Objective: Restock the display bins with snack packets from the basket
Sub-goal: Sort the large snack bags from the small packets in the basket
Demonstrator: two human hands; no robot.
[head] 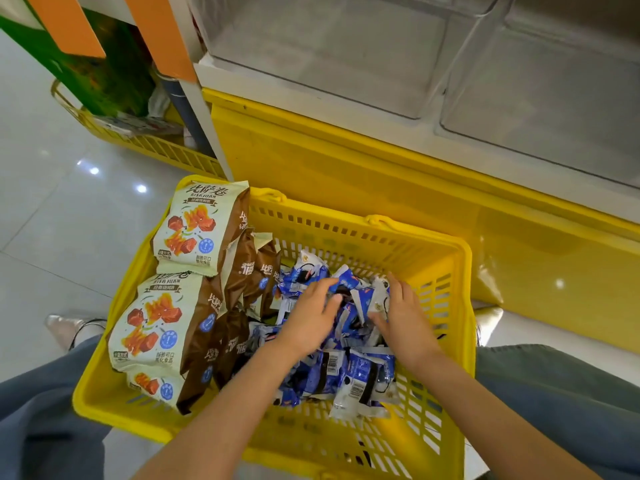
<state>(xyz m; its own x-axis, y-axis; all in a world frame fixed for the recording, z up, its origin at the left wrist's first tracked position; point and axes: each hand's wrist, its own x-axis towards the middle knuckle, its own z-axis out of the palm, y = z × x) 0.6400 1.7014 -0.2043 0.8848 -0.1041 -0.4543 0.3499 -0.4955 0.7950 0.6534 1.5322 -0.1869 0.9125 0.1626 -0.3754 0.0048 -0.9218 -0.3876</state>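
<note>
Reaching into a yellow slotted plastic basket (346,233), a person's left hand (311,317) lies fingers spread on small blue-and-white snack packets (346,372), the right hand (405,317) curling round some, while the clear plastic display bins (329,57) above look unfilled, restocking seemingly barely begun.

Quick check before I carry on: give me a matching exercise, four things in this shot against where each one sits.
Things
1. cream-and-brown bags
2. blue-and-white packets
3. clear display bins
4. yellow basket

Places
a. top right, above the yellow base
b. stacked along the basket's left side
c. between the person's legs
d. heaped mid-basket, under the left hand and right hand

Pairs: 1-b, 2-d, 3-a, 4-c
</note>
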